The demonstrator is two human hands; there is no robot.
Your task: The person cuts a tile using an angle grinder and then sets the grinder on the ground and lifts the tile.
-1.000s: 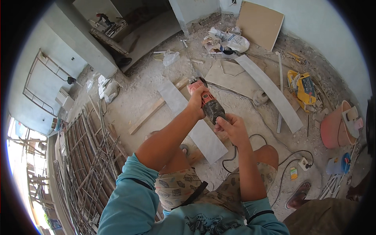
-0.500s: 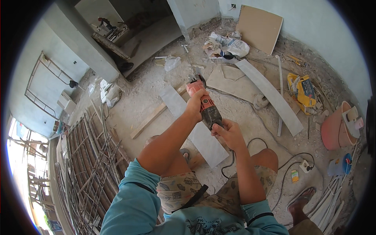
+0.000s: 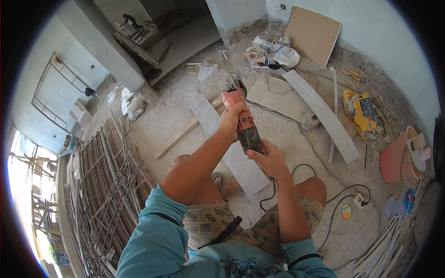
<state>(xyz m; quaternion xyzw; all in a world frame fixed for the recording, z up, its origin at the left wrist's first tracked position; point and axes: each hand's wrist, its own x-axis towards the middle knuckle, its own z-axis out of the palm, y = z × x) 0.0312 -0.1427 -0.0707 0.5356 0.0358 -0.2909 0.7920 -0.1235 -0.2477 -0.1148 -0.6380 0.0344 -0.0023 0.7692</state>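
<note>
Head view: a red-and-black grinder (image 3: 245, 122), gripped two-handed.
The left hand (image 3: 230, 122) wraps its body, the right hand (image 3: 270, 160) clasps its dark rear end, the disc (image 3: 240, 77) beyond both. Beneath the grip lies a pale panel (image 3: 244, 172); to the left, a wooden beam (image 3: 178, 136); well off to the right, I see a yellow bag (image 3: 360, 113), then a pink bucket (image 3: 397, 160).

Watching from afar, I am noting the left arm (image 3: 200, 165) angling forward and rightward, elbow bending out. The left hand (image 3: 230, 122) is wrapping firmly in a grip, thumb lying across the top. The right forearm (image 3: 293, 204) is running almost straight ahead; the right hand (image 3: 269, 161) is curling nearer the body, thumb pointing left, both hands working close together.
</note>
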